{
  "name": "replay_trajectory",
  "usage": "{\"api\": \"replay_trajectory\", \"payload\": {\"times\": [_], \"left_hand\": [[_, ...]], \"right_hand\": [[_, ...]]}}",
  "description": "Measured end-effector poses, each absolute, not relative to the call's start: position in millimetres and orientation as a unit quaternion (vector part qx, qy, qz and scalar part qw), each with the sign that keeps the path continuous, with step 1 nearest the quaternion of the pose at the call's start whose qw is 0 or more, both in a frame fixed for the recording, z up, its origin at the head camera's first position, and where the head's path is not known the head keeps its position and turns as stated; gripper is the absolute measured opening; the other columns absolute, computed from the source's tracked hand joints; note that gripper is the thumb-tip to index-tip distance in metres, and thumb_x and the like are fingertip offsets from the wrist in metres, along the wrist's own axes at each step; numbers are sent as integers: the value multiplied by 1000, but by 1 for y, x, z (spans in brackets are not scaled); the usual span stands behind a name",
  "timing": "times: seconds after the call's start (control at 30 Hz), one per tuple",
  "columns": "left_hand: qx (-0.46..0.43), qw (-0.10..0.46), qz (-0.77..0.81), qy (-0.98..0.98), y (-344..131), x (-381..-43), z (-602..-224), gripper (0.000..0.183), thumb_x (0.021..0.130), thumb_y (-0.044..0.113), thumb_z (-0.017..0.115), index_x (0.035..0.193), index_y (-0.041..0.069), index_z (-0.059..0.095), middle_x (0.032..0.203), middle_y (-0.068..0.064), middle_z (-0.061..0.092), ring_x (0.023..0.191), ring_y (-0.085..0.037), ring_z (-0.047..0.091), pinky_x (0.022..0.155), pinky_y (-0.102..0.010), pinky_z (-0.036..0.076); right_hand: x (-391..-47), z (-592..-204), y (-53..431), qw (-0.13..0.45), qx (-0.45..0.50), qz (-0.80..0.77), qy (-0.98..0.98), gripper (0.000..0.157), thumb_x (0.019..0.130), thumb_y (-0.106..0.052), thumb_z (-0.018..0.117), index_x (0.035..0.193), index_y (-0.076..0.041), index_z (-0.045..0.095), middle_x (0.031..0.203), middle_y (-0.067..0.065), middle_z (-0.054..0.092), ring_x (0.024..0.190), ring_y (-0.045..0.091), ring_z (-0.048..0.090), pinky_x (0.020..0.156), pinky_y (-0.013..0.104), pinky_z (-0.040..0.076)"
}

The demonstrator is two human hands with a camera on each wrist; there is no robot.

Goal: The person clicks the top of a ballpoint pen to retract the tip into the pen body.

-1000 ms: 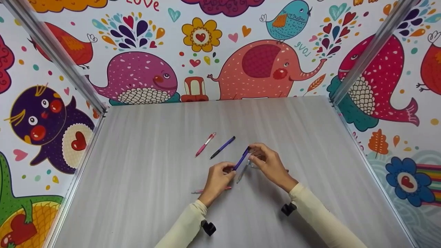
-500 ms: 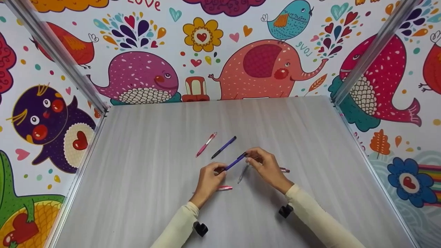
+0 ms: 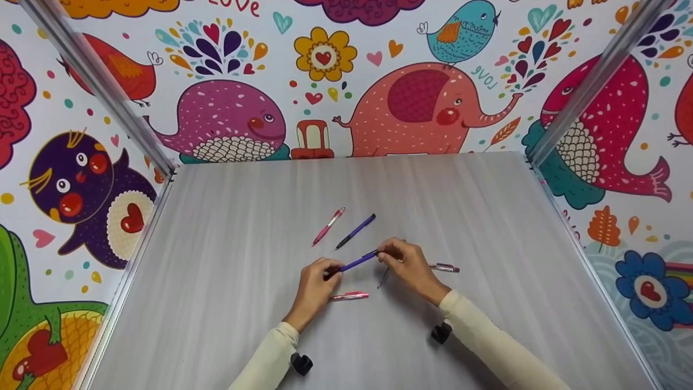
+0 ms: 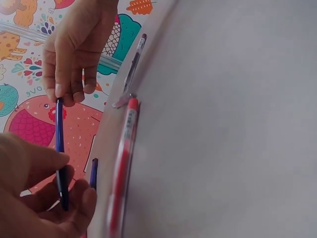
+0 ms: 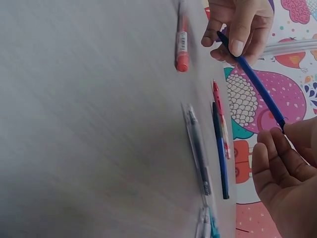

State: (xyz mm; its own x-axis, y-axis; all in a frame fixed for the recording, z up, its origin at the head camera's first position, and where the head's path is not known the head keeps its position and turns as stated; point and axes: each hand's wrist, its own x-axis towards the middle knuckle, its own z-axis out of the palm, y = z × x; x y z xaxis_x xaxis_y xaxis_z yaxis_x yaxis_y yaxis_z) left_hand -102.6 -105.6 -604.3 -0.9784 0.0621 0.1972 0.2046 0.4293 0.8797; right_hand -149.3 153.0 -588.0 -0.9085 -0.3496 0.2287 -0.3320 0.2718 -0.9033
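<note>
Between the two hands a blue pen (image 3: 358,261) with dark ends is held above the table. My left hand (image 3: 314,287) pinches its black tip end between thumb and fingers, as the left wrist view shows with the blue pen (image 4: 60,134). At the other end, my right hand (image 3: 411,268) pinches the dark cap end with thumb and fingertips. Under the left hand lies a red pen (image 3: 351,296), partly covered by that hand. A clear-barrelled pen (image 5: 199,148) lies beneath the right hand, mostly hidden in the head view.
Further back on the table (image 3: 243,227) lie a pink pen (image 3: 328,226) and a second blue pen (image 3: 355,232), side by side. Another pen (image 3: 445,267) shows beyond the right wrist. Metal-framed walls with printed animals bound the table at the back and sides.
Both hands have shifted left and slightly toward me with the blue pen, which has turned from steep to nearly level. More of the red pen and the pen by the right wrist shows.
</note>
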Motion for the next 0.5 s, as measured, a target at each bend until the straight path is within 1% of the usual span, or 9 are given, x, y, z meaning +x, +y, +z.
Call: {"api": "replay_trajectory", "payload": {"times": [0.17, 0.27, 0.4, 0.5], "left_hand": [[-83, 72, -517, -849, -116, -100, -607, 16, 95, -7, 80, 105, 6, 82, 100, -2, 77, 95, -17, 72, 86, -35, 62], [-91, 86, -507, -853, -123, -99, -609, 17, 93, -7, 80, 105, 5, 82, 99, -3, 77, 93, -18, 72, 84, -35, 61], [-93, 88, -496, -859, -132, -98, -612, 17, 94, -7, 80, 105, 5, 82, 100, -3, 78, 93, -19, 72, 84, -36, 61], [-84, 81, -489, -864, -137, -96, -614, 16, 95, -6, 80, 106, 6, 82, 101, -3, 78, 95, -19, 72, 86, -37, 61]], "right_hand": [[-148, -592, 147, 21, -217, -551, 805, 12, 104, -3, 74, 114, -11, 76, 109, 5, 78, 98, 20, 73, 90, 28, 62], [-149, -596, 142, 19, -231, -543, 807, 11, 104, -3, 75, 113, -9, 76, 108, 3, 78, 96, 18, 73, 88, 28, 62], [-149, -601, 135, 12, -248, -540, 805, 9, 104, -2, 74, 110, -8, 76, 106, 4, 79, 94, 18, 73, 85, 27, 61], [-148, -605, 130, 19, -251, -541, 802, 10, 104, -2, 73, 111, -8, 76, 107, 6, 79, 96, 19, 74, 87, 26, 60]]}}
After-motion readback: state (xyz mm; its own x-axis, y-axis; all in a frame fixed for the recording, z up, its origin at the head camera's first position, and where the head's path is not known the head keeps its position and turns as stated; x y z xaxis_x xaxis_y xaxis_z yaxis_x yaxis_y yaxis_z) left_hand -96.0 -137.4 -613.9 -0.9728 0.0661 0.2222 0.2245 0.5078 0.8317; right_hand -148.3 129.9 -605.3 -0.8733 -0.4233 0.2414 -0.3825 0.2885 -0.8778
